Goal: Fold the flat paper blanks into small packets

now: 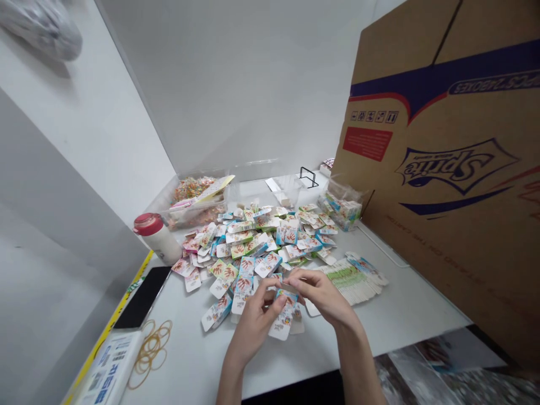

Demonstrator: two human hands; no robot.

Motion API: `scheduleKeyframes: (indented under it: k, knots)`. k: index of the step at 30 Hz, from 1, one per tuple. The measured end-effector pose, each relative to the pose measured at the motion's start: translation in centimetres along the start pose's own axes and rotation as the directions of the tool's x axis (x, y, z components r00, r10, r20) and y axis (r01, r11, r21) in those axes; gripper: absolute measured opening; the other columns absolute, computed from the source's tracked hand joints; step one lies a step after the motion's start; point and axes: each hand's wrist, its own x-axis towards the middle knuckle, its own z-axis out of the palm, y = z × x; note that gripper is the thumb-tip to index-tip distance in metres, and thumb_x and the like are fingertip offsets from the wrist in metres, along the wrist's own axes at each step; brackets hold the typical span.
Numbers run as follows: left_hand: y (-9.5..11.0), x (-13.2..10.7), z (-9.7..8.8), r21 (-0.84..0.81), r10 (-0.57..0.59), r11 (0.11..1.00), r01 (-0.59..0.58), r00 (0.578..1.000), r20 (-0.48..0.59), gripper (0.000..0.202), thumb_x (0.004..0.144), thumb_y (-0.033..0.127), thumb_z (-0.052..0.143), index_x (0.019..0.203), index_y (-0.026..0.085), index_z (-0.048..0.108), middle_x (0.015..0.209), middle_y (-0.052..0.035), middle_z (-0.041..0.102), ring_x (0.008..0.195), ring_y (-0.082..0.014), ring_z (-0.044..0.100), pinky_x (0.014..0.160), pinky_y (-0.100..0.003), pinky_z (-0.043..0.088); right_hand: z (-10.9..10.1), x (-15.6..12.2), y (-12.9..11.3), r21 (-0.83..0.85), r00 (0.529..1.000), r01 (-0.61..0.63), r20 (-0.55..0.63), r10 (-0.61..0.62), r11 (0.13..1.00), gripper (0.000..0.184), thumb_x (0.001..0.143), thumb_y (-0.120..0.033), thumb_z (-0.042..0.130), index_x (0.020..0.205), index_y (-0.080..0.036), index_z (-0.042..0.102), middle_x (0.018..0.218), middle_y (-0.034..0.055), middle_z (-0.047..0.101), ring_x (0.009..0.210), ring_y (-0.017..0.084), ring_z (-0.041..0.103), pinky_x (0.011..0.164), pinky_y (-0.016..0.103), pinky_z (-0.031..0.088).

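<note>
Printed box [287, 316], hand-held, at the near edge of the box pile [268, 236]

Clear bin [198, 218]: is standing behind and left of the pile, holding many small multicoloured pieces, with a yellow sheet [216, 188] lying on top. Clear container [348, 191]: is standing at the pile's far right, holding more boxes of the same kind. Brown carton [442, 233]: is standing right of the pile, its inverted print reading "Sprite" and "PCS 24BOXES". White packet [113, 368]: is lying left and forward of the pile, showing blue lettering. Printed box: is showing white and light-blue card, reddish hand shapes and a white lower flap. Left hand [258, 312]: its grip is holding the box, thumb across the front. Right hand [321, 292]: its fingers are bunching at the box's upper end; whether this grip is closing on it cannot be told.
</note>
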Motion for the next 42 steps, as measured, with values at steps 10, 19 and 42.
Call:
scheduleKeyframes:
  k: [10,19,42]
  knots:
    - [-0.7,-0.3,0.0,-0.026,-0.024,0.999,0.022,0.998,-0.058,0.031,0.093,0.042,0.051,0.114,0.023,0.038,0.074,0.0036,0.052,0.065,-0.009,0.044,0.061,-0.02,0.034,0.9,-0.2,-1.2,-0.007,0.997,0.01,-0.072,-0.01,1.0,0.024,0.079,-0.033,0.073,0.073,-0.013,0.062,0.072,0.0018,0.056,0.066,0.009,0.051,0.061,0.021,0.039]
    - [-0.8,-0.2,-0.2,0.035,0.013,0.999,-0.008,0.987,-0.158,0.029,0.094,0.044,0.049,0.112,0.023,0.041,0.074,0.0035,0.052,0.071,-0.0105,0.049,0.066,-0.021,0.035,0.3,-0.8,-1.8,-0.177,0.998,0.049,0.058,-0.039,0.983,0.03,0.09,-0.041,0.058,0.085,-0.017,0.075,0.094,0.0062,0.056,0.074,0.01,0.051,0.059,0.02,0.041]
    - [-5.6,-3.3,-12.9,0.347,-0.022,0.685,0.641,0.494,-0.869,0.039,0.078,0.054,0.054,0.096,0.019,0.049,0.096,-0.0108,0.062,0.096,-0.0318,0.06,0.091,-0.045,0.043,-12.8,-6.6,6.2,-0.53,0.461,-0.651,-0.845,-0.272,0.543,0.039,0.081,-0.033,0.048,0.104,-0.015,0.073,0.111,0.0107,0.068,0.099,0.03,0.061,0.086,0.039,0.043]
